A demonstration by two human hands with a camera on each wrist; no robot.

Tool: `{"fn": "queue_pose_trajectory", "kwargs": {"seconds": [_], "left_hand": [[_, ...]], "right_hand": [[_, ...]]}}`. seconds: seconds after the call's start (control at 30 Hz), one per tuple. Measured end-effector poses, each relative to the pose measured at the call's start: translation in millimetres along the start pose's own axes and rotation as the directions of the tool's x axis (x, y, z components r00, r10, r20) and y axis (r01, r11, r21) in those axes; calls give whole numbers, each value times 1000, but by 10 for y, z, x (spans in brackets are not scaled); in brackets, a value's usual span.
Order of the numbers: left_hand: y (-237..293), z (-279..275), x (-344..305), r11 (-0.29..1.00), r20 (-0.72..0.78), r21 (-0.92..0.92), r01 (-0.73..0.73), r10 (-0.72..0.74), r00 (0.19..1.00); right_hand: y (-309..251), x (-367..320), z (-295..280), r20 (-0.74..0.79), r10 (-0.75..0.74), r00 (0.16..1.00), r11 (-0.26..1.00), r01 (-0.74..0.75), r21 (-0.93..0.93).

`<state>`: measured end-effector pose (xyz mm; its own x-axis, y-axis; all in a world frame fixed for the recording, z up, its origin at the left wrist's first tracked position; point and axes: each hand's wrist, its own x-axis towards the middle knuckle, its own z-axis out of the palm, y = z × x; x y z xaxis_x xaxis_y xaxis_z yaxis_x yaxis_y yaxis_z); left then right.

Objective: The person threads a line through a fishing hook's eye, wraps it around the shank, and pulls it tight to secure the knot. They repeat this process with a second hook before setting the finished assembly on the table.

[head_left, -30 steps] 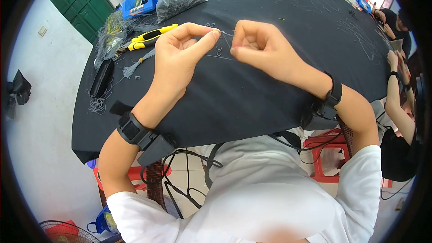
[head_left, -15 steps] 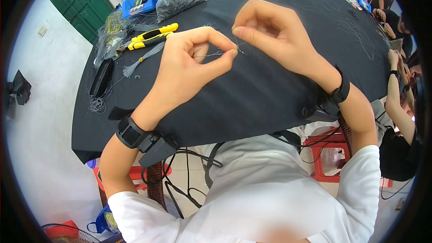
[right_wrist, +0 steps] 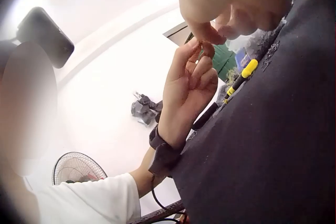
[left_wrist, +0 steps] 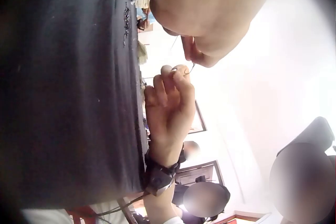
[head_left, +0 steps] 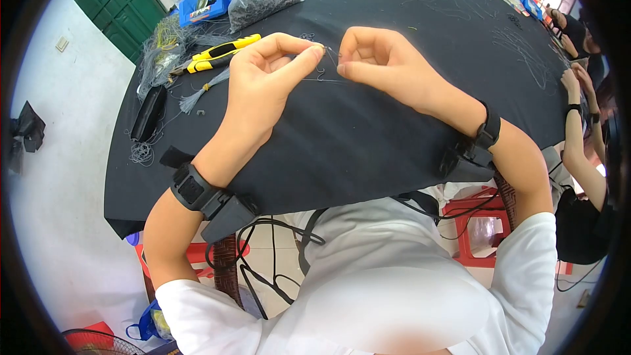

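Above the black-covered table, my left hand (head_left: 269,79) pinches a tiny fishing hook between thumb and index finger. My right hand (head_left: 394,69), a short gap to the right, pinches thin fishing line (head_left: 334,60) with thumb and index fingertip; its other fingers are curled. In the left wrist view, a small curved bit of the hook (left_wrist: 192,68) shows between the two hands' fingertips. Behind the hands, a few dark hooks (head_left: 307,37) lie on the cloth, and another hook (head_left: 321,73) shows below the gap between the fingertips.
Yellow-black pliers (head_left: 220,54), a tied bundle of line (head_left: 197,97) and a black case (head_left: 150,115) lie on the left. Beyond them are a bag of dark small pieces (head_left: 263,6) and a blue box (head_left: 202,10). Loose line strands (head_left: 526,52) lie right. Other people sit at far right.
Half a second ago my left hand was lower and farther right, with the right hand raised. Now the left has moved back up-left and the right has come down, both still pinching.
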<state>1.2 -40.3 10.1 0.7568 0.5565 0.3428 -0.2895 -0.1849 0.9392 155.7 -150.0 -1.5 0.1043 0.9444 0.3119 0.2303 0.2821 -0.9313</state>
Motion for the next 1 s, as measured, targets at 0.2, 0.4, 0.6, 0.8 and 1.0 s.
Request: {"fn": "queue_pose_trajectory", "kwargs": {"seconds": [0.2, 0.4, 0.6, 0.8, 1.0], "left_hand": [[-74, -39, 16, 996, 20, 87, -34, 32, 999], [-66, -32, -5, 957, 204, 260, -130, 77, 976], [-53, -38, -3, 950, 241, 233, -209, 152, 959], [-71, -48, 15, 979, 127, 140, -152, 134, 983], [-13, -27, 7, 1000, 9, -19, 4, -3, 1000]], "right_hand": [[-266, -108, 101, -5, -179, 984, 950, 172, -260], [-278, -36, -9, -53, -373, 926, 854, 320, -411], [-118, 44, -122, -11, -172, 985, 961, 165, -222], [-134, 11, -58, 31, 90, 995, 995, -89, -37], [-25, -40, 74, 27, -88, 996, 991, 90, -101]]}}
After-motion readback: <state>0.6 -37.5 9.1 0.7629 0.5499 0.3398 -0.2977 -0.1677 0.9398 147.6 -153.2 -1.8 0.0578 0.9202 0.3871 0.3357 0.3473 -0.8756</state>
